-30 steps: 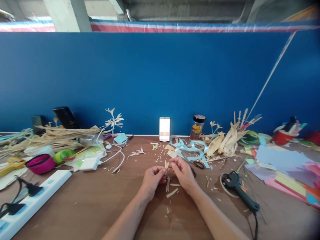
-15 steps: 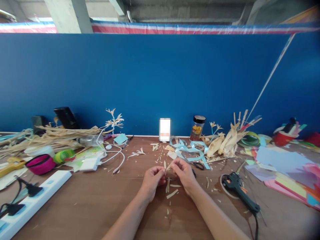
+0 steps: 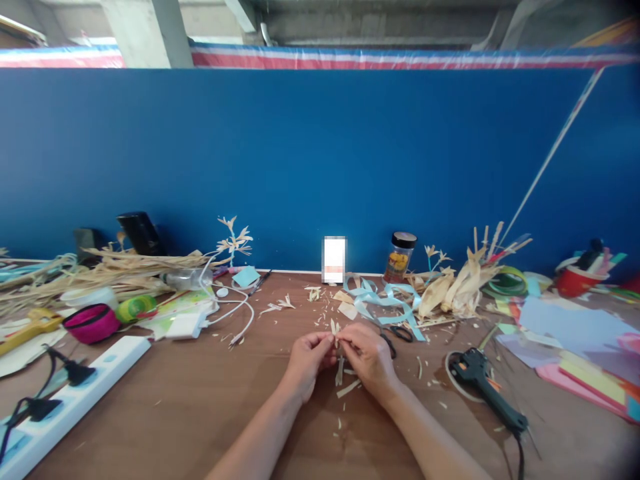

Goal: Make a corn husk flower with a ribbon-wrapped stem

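My left hand [image 3: 311, 360] and my right hand [image 3: 367, 353] meet over the middle of the brown table, thumbs and fingertips pinched together. Between them stands a small bunch of pale dried husk strips [image 3: 335, 327], its tips poking up above the fingers. Both hands grip its lower part, which the fingers mostly hide. Under the hands lie loose husk pieces [image 3: 349, 389] on the table top. Black scissors [image 3: 400, 333] rest just beyond my right hand, partly hidden by it.
A glue gun [image 3: 487, 390] lies to the right, near coloured paper [image 3: 575, 323]. Light blue ribbon [image 3: 385, 299], a jar [image 3: 399, 257] and a husk bundle [image 3: 453, 293] stand behind. At left are a power strip [image 3: 113, 370], a pink pouch [image 3: 93, 325] and a husk flower [image 3: 233, 239].
My right hand has moved in closer to my left, and its fingers now pinch at the base of the husk strips. The view has shifted slightly to the left.
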Motion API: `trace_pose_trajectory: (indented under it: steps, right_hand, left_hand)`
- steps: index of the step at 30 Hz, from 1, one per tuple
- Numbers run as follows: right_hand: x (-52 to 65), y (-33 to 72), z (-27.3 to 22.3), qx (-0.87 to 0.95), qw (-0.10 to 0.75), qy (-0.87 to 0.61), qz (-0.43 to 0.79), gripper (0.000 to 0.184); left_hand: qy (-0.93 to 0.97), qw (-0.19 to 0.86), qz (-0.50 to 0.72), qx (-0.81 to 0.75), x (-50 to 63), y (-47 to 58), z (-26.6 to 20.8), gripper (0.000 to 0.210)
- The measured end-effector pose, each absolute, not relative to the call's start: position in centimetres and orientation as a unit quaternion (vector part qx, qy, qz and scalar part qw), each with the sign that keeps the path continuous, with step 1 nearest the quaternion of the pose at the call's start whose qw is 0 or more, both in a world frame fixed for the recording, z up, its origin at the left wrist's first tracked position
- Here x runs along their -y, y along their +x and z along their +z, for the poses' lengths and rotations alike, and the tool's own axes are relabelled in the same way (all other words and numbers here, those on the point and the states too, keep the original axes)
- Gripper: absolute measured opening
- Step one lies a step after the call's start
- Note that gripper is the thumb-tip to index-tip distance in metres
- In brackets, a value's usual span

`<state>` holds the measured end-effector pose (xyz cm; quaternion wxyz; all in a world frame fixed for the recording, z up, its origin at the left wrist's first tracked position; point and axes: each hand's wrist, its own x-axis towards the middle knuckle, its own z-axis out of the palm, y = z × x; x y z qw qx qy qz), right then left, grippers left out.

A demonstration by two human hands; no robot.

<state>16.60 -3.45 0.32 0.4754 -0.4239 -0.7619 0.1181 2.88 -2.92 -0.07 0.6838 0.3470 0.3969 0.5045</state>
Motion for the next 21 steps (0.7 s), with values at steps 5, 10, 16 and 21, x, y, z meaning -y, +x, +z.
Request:
trace_pose_trajectory:
  steps: [5,10,16,21]
  right_hand:
    - [3.53,16.59,0.56,0.76,0.475,-0.421,0.14,0.02]
    - [3.53,16.46,0.52,0.755,0.483,-0.416,0.155,0.02]
    - [3.33,16.33,0.45,0.663,0.512,-0.501,0.218,0.012]
    - [3.2,16.3,0.51,0.653,0.486,-0.489,0.314,0.018]
  left_hand:
    - [0.337,0.683,0.512,-0.397,2.97,2.83,0.08,0.022]
    - [0.343,0.693,0.509,-0.377,2.87,2.67,-0.21,0.023]
    - [0.34,0.677,0.522,-0.392,2.77,2.75,-0.22,0.022]
    - [0.355,0.664,0.515,-0.409,2.8,2.89,-0.13,0.021]
